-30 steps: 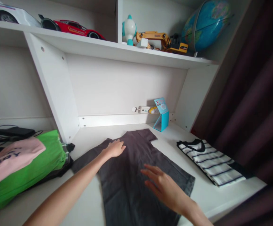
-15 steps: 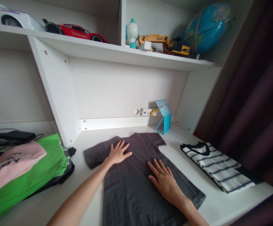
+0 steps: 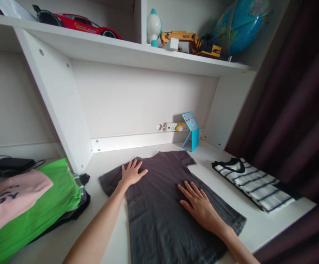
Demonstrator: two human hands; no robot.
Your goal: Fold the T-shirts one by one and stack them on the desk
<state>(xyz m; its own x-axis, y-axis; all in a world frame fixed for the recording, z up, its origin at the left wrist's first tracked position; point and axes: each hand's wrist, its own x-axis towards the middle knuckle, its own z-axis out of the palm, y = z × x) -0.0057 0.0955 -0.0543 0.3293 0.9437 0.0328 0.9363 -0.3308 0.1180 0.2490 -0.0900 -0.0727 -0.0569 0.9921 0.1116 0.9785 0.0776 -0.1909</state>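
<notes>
A dark grey T-shirt (image 3: 159, 205) lies spread out on the white desk, its neckline towards the back wall and both short sleeves out to the sides. My left hand (image 3: 132, 173) rests flat on it near the left shoulder, fingers spread. Lower down and to the right, my right hand (image 3: 199, 203) lies flat on the shirt's body with its fingers stretched out. Neither hand grips the cloth. The shirt's bottom hem is partly out of view below and behind my right forearm.
A folded striped shirt (image 3: 258, 183) lies at the right. Pink (image 3: 19, 194) and green clothes (image 3: 57, 194) are piled at the left. A blue folded card stand (image 3: 194, 139) stands by a power strip (image 3: 171, 127). Toys and a globe (image 3: 247, 27) fill the shelf above.
My left hand has slid slightly up and left across the shirt towards its shoulder. My right hand has shifted a little to the right. The camera view has tilted slightly.
</notes>
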